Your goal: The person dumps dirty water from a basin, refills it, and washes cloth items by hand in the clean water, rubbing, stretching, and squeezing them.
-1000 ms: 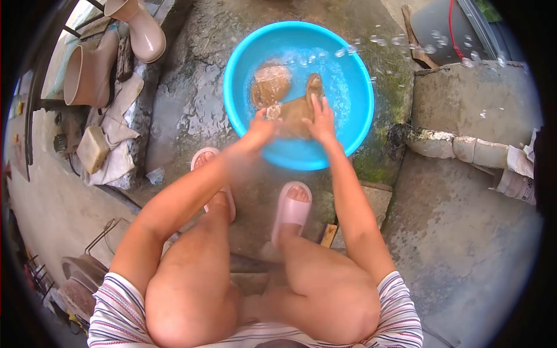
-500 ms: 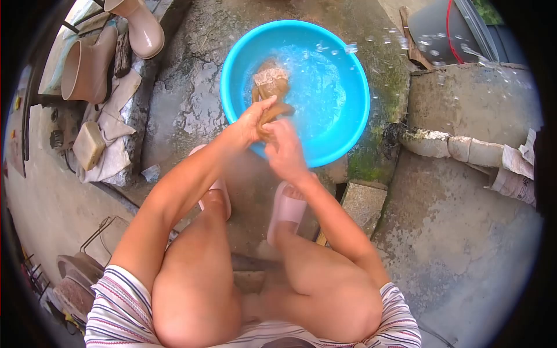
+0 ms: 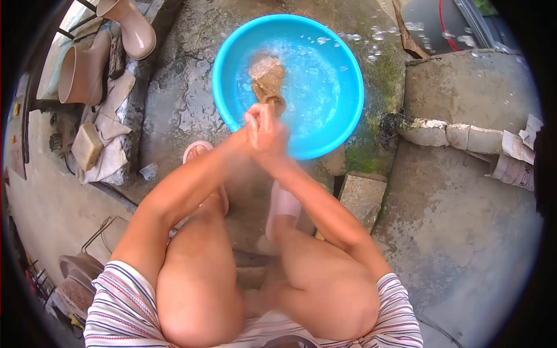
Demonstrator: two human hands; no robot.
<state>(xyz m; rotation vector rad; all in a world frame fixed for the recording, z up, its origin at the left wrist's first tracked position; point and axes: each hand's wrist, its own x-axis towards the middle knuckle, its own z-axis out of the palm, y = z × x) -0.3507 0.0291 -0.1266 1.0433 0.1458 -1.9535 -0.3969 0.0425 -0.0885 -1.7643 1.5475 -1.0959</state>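
Cloth [image 3: 268, 75], brown, is stretching from ten o'clock inside the blue basin [image 3: 351, 113] toward the seven-o'clock rim, where the right hand [image 3: 270, 136] is gripping it with curled fingers and covering the left hand [image 3: 246, 138], leaving that grip impossible to tell.

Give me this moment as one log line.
Right hand: closed on brown cloth; left hand: mostly hidden against right; cloth: bunched, far end in blue basin; basin: holds water

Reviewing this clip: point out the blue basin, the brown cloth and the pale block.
Blue basin [image 3: 359, 90]: head view, right side of its rim.
Brown cloth [image 3: 268, 77]: head view, middle of its visible part.
Pale block [image 3: 87, 147]: head view, middle of its visible surface.
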